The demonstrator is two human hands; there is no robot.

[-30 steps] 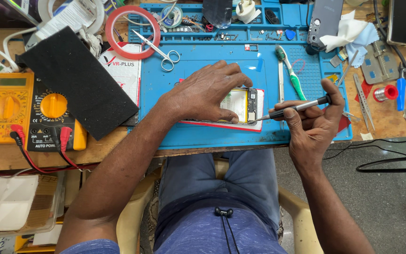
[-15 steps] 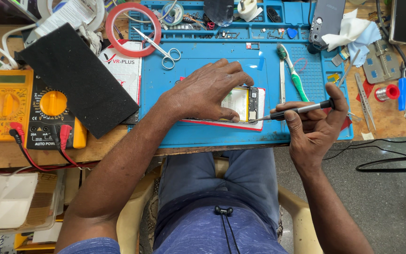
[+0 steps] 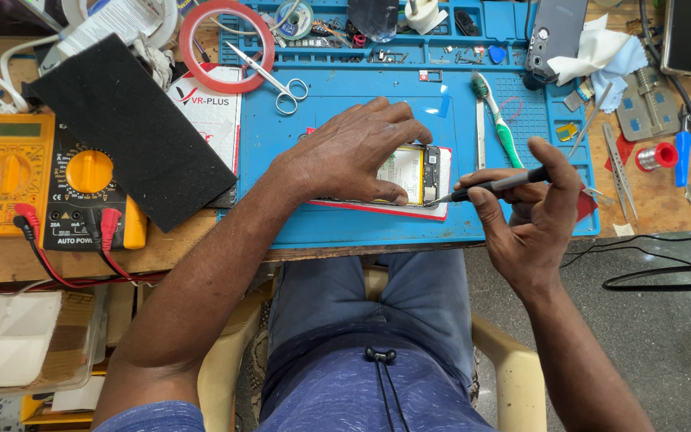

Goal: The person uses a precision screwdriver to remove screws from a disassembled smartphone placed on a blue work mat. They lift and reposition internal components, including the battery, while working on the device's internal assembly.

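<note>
An opened phone, its flat innards exposed, lies on a blue ribbed rubber mat, pinned under the spread fingers of the left hand. The right hand pinches a slim dark screwdriver, tip at the phone's right edge. Left of the phone lie steel scissors, a black foam slab and 2 yellow multimeters on worn wood.

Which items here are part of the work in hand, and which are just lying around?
In use:
left hand pressing down the opened phone
right hand holding the screwdriver, tip at the phone's edge
blue mat

Lying about:
scissors
toothbrush
tape ring
two multimeters
tweezers
</note>
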